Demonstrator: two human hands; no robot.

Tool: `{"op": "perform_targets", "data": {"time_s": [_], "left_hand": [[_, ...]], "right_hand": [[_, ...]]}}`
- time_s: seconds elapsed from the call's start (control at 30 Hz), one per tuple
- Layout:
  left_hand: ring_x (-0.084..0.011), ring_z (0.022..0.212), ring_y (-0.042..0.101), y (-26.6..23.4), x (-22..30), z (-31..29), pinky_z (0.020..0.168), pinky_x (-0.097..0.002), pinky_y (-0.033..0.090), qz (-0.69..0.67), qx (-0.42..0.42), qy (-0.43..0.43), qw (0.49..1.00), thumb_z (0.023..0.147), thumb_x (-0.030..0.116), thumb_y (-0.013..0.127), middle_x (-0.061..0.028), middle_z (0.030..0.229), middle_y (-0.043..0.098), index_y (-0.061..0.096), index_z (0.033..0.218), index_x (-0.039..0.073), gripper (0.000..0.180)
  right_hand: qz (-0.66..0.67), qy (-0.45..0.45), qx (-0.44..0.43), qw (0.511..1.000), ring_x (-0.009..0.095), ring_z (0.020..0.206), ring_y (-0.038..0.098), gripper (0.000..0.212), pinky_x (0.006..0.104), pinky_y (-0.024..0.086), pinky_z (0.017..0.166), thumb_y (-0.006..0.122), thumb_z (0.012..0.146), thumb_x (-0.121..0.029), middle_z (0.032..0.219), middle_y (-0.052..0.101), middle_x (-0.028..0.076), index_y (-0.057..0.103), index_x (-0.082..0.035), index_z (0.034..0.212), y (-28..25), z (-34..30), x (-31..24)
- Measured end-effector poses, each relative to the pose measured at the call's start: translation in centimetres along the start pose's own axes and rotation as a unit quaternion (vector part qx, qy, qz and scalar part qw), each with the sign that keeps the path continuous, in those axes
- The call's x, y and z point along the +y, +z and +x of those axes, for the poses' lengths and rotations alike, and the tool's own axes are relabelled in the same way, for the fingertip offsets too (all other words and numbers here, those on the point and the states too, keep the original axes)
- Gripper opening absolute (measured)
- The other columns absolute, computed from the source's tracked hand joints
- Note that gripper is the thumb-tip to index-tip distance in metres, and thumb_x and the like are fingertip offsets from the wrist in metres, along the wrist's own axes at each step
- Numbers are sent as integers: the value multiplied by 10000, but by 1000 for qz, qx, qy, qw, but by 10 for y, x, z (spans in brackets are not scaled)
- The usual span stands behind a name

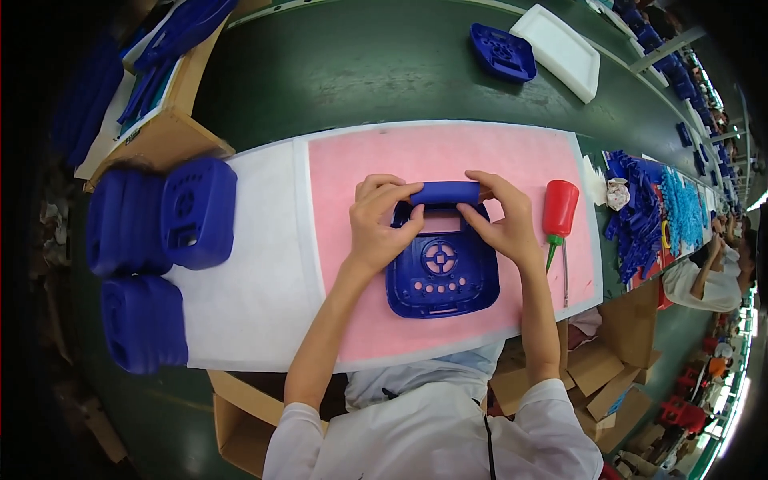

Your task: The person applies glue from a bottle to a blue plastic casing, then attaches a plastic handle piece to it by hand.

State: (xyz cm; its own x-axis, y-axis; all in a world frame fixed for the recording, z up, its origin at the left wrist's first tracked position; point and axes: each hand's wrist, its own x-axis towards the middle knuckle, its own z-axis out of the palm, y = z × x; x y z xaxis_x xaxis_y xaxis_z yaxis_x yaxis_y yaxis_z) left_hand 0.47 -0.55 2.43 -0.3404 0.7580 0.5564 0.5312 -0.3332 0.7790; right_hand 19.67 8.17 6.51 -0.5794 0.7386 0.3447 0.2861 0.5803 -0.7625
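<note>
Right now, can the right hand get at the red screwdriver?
Probably yes. The screwdriver lies on the pink mat just right of the right hand, nothing between them. But that hand and the left hand hold the blue handle.

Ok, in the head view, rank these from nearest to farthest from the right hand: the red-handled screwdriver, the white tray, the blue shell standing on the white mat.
From the right hand:
1. Red-handled screwdriver, just to its right on the pink mat.
2. White tray, far side of the green table, up and right.
3. Blue shell, standing far left on the white mat, past the left hand.
</note>
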Motion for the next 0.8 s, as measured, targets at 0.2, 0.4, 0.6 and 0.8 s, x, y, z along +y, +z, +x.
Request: {"op": "perform_targets", "data": {"time_s": [0.2,0.4,0.6,0.8], "left_hand": [[-210,961,578,3,-6,0,877,-355,430,-16,-13,-30,999,669,8,741,-24,775,669,725,1049,81,388],[-218,967,556,-1,-9,2,888,-365,422,28,-79,-11,996,665,52,752,-27,797,653,716,998,80,336],[-243,988,542,-1,-11,0,884,-351,444,68,-112,-59,990,690,33,739,-79,962,592,697,964,57,277],[-241,927,545,5,-16,-5,824,-345,453,-47,-120,-172,977,702,92,755,-61,932,602,724,998,93,298]], "right_hand": [[-82,-83,-10,993,240,883,630,384,322,520,757,782,709,-50,927,655,110,661,-13,1072,-1,0,15],[-160,-156,-2,975,306,1010,602,366,390,514,823,776,708,-54,976,641,127,667,-16,1054,4,1,20],[-121,-92,-34,988,329,988,639,332,383,532,840,738,761,-51,1059,662,145,666,-7,1081,13,-7,26],[-155,-101,-22,983,334,909,673,324,385,554,791,723,780,-111,1069,683,152,655,-15,1083,13,-9,27]]}}
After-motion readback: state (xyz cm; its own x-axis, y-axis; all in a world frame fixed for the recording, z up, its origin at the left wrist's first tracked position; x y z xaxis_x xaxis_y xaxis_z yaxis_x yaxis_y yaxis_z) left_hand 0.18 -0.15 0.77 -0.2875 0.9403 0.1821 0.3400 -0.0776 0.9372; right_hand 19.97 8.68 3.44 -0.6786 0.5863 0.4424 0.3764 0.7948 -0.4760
